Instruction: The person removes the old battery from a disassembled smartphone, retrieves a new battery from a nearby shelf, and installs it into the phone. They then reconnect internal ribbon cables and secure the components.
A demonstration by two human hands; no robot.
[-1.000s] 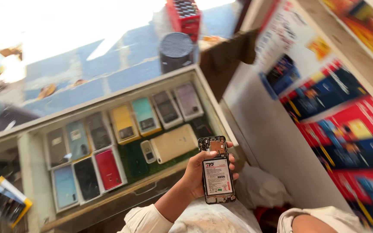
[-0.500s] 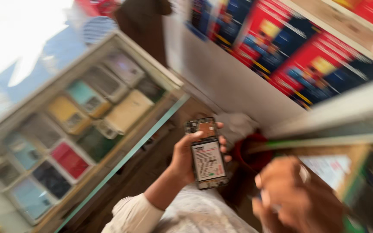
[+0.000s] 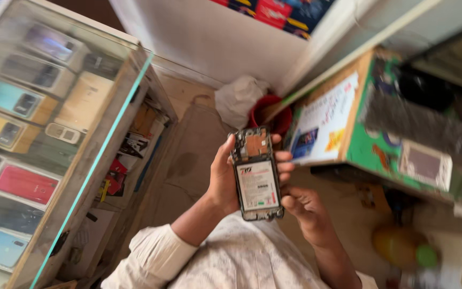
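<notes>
the left hand [image 3: 224,179] is wrapped around an opened phone [image 3: 256,174] with its back cover off, thumb along the left edge and fingertips [image 3: 284,156] curling over the right edge, so the battery with its white label and the copper-coloured board at the top face up. the phone is held upright in front of the person's lap, above the pale patterned clothing. the right hand [image 3: 305,210] sits just below and to the right of the phone, fingers loosely curled, its thumb tip touching or nearly touching the phone's lower right corner (i cannot tell which). to the left stands a glass display case [image 3: 108,144] with rows of phones in several colours lying inside. behind the phone, on the floor by the white wall, a red bucket [image 3: 274,115] holds a crumpled white bag [image 3: 239,96]. to the right is a green-edged worktable [image 3: 370,144]
</notes>
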